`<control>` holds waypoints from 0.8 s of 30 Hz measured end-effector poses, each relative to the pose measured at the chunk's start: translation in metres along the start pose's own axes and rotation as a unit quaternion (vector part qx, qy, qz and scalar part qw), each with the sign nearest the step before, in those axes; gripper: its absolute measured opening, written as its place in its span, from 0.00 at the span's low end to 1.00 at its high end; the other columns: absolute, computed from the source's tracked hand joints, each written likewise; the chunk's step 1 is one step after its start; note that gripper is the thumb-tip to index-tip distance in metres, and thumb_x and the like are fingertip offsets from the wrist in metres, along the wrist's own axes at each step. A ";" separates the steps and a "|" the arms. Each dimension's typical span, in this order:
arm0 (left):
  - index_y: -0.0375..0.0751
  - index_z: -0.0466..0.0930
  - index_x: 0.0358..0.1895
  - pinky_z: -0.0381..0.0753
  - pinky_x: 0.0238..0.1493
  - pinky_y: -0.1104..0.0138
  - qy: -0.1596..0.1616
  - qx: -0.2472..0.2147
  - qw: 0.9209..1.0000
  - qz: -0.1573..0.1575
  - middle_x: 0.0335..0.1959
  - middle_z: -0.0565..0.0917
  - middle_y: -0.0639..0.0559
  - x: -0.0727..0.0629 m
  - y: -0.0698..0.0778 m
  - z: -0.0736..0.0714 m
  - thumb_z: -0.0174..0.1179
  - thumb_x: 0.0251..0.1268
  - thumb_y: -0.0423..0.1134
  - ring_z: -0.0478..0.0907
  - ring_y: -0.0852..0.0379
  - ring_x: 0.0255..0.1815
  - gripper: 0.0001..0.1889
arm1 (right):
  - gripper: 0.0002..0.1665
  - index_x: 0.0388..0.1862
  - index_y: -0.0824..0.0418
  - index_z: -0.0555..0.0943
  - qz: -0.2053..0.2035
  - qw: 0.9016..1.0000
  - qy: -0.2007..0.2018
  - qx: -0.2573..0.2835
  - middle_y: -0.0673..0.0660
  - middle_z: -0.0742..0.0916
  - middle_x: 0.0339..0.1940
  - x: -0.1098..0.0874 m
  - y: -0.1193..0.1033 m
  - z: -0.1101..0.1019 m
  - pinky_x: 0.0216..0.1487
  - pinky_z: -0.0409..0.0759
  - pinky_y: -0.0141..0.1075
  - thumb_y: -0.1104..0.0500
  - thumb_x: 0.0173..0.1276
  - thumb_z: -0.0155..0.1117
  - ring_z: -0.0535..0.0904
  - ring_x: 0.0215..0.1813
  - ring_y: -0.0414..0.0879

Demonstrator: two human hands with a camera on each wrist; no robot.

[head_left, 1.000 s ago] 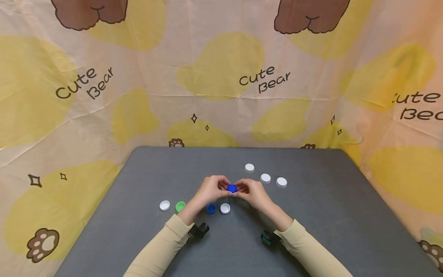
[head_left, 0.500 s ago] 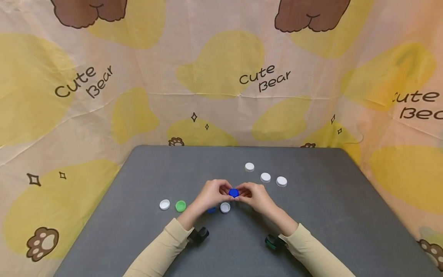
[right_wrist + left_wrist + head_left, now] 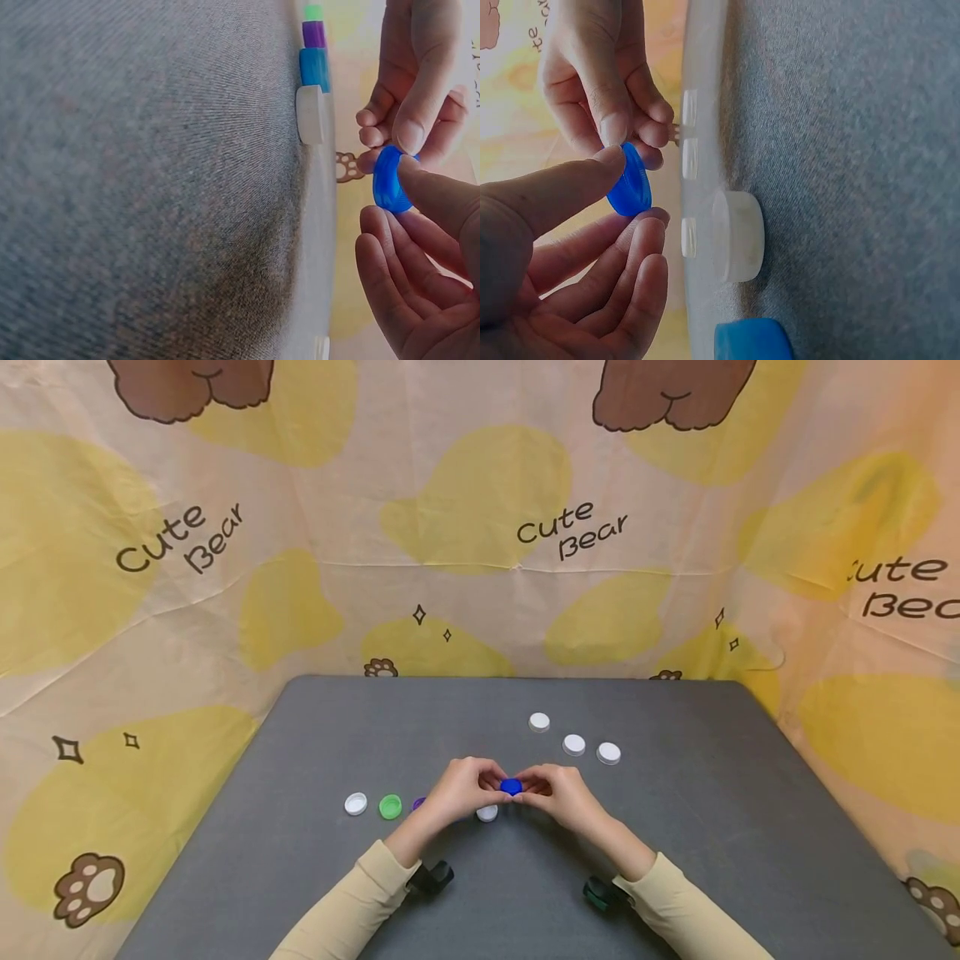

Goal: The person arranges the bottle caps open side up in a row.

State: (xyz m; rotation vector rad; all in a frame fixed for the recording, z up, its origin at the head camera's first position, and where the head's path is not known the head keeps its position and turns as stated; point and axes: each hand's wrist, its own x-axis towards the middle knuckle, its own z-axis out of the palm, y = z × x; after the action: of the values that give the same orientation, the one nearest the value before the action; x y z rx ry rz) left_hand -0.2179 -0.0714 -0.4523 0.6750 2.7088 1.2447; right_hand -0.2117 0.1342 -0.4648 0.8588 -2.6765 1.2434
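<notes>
Left hand (image 3: 457, 790) and right hand (image 3: 570, 793) both pinch the blue lid (image 3: 511, 787) above the bench (image 3: 697, 827); the left wrist (image 3: 410, 839) mostly hides a purple lid (image 3: 417, 803), and its view cuts off a teal lid (image 3: 754, 341)

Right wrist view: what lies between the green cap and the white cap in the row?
Two caps lie between them: a purple cap next to the green cap, then a blue cap next to the white cap. The right wrist view shows this.
</notes>
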 end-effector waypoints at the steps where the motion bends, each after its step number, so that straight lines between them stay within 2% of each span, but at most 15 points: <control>1: 0.44 0.85 0.35 0.77 0.30 0.73 -0.001 -0.001 1.000 0.000 0.26 0.84 0.56 0.000 0.000 0.001 0.72 0.51 0.45 0.78 0.67 0.26 0.11 | 0.17 0.43 0.61 0.85 -0.001 1.000 0.000 -0.001 0.52 0.87 0.33 -0.001 0.000 0.000 0.35 0.79 0.25 0.53 0.58 0.71 0.82 0.32 0.36; 11: 0.43 0.86 0.34 0.77 0.29 0.73 -0.007 -0.008 1.000 0.004 0.26 0.85 0.57 -0.004 0.001 0.006 0.71 0.52 0.47 0.78 0.67 0.25 0.12 | 0.14 0.43 0.58 0.85 -0.007 1.000 0.010 -0.005 0.48 0.88 0.31 -0.009 0.003 -0.001 0.36 0.80 0.27 0.54 0.58 0.71 0.82 0.32 0.33; 19: 0.45 0.87 0.34 0.77 0.28 0.73 -0.016 -0.016 1.000 0.010 0.27 0.85 0.57 -0.003 0.002 0.009 0.69 0.54 0.47 0.77 0.66 0.25 0.11 | 0.12 0.41 0.55 0.86 -0.032 0.999 0.017 -0.009 0.46 0.88 0.32 -0.014 0.007 -0.003 0.37 0.81 0.28 0.51 0.61 0.68 0.82 0.33 0.33; 24: 0.46 0.87 0.34 0.76 0.28 0.73 -0.015 -0.013 1.000 0.022 0.27 0.85 0.58 -0.003 0.002 0.011 0.68 0.55 0.45 0.77 0.67 0.25 0.08 | 0.08 0.37 0.51 0.86 -0.020 1.000 0.011 0.003 0.42 0.86 0.27 -0.015 0.010 -0.004 0.34 0.79 0.28 0.50 0.63 0.66 0.79 0.29 0.32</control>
State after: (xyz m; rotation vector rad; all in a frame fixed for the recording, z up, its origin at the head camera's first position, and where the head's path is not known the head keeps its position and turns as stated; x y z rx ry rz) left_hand -0.2117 -0.0636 -0.4582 0.7490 2.6626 1.2657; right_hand -0.2048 0.1491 -0.4726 0.8902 -2.6269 1.2443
